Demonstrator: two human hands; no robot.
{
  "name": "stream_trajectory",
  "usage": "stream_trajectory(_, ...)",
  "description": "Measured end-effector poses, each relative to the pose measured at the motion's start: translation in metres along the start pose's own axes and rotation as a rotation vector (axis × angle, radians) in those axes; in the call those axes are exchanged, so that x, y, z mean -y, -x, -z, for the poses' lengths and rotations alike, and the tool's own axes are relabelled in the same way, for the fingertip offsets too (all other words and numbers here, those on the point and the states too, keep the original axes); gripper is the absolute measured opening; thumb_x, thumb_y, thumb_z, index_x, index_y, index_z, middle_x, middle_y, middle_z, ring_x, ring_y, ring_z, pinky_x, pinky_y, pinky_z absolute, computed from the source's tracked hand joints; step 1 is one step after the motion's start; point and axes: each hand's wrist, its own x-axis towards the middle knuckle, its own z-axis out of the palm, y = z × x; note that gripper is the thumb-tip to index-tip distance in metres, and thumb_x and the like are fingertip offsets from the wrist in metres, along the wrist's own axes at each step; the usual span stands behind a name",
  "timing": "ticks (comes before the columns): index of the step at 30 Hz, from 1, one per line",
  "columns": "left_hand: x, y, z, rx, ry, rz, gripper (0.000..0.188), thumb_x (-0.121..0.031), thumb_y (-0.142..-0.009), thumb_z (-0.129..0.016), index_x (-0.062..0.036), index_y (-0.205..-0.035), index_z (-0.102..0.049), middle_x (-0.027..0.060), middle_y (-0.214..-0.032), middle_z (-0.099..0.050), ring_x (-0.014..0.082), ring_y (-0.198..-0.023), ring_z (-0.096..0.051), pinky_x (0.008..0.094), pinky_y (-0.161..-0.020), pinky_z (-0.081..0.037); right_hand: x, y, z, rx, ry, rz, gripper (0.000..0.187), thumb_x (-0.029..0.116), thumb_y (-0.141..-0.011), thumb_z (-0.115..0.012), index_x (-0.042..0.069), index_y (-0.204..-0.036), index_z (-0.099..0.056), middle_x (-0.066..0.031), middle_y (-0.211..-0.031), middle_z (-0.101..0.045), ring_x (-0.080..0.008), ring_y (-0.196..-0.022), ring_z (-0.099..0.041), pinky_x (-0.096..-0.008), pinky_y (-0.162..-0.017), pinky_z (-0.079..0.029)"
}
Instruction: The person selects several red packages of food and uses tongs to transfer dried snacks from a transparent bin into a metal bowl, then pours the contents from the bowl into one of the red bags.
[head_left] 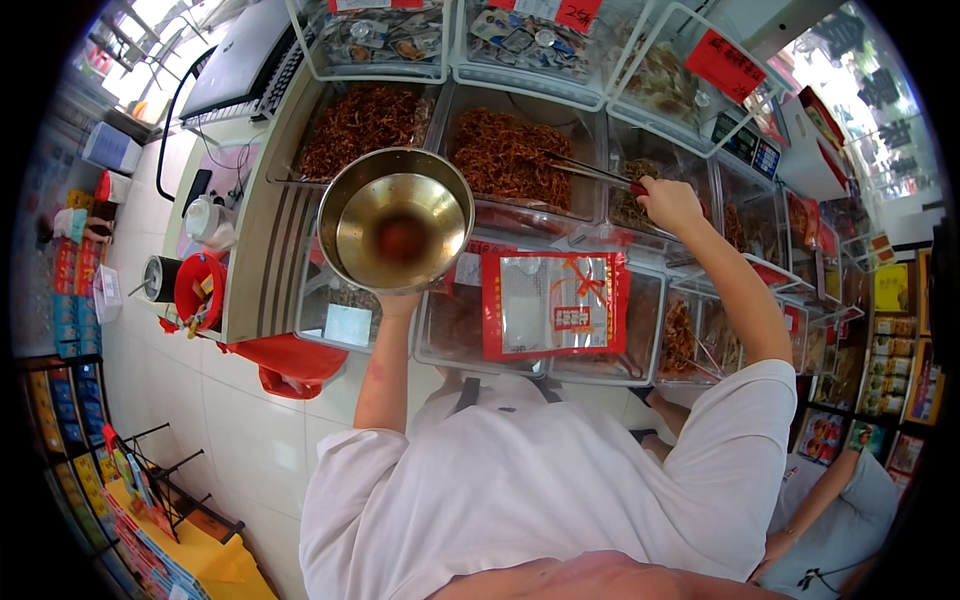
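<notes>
My left hand [400, 300] holds up a round, shiny metal bowl [345, 215] at its near side; most of the fingers are hidden beneath it. Inside, the bowl shows only a blurred reddish-brown patch at its bottom, and I cannot tell whether that is food or a reflection. My right hand [668, 203] is closed around metal tongs [598, 172]. They point left, their tips at the right part of a clear bin [598, 205] of reddish-brown shredded dried food [510, 155]. A red-edged clear package [555, 305] lies flat on the closed bins in front of me.
Another bin of shredded dried food [360, 130] is at the back left. Lidded bins with red labels [725, 65] rise behind. A digital scale [745, 145] stands at the right. Left are a laptop [235, 60] and red bucket [200, 290]. Another person [835, 520] is at the lower right.
</notes>
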Motion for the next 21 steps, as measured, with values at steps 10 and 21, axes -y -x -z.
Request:
stream_trajectory(10,-0.021,-0.007,-0.001,-0.003,-0.033,-0.005,0.077,-0.016,-0.057,-0.077,-0.0022,-0.121,-0.036,0.0127,-0.117,-0.045,0.0236,-0.106,-0.046,0.0349,-0.091,-0.036,-0.013,0.032,0.018,-0.079,0.017,-0.041,0.025,0.028,-0.080,-0.050,0.007,-0.094,-0.050,-0.0136,-0.078,-0.060,-0.0301,-0.072,-0.059,-0.0411,-0.062,-0.045)
stream_trajectory(21,-0.020,-0.010,-0.001,-0.024,-0.112,-0.080,0.061,-0.017,-0.058,-0.076,-0.0060,-0.111,-0.047,0.0100,-0.111,-0.051,0.0218,-0.098,-0.052,0.0330,-0.081,-0.044,0.011,0.027,0.057,-0.064,-0.082,-0.071,0.032,0.033,-0.077,-0.053,0.008,-0.098,-0.051,-0.0154,-0.082,-0.060,-0.0314,-0.075,-0.058,-0.0421,-0.064,-0.046)
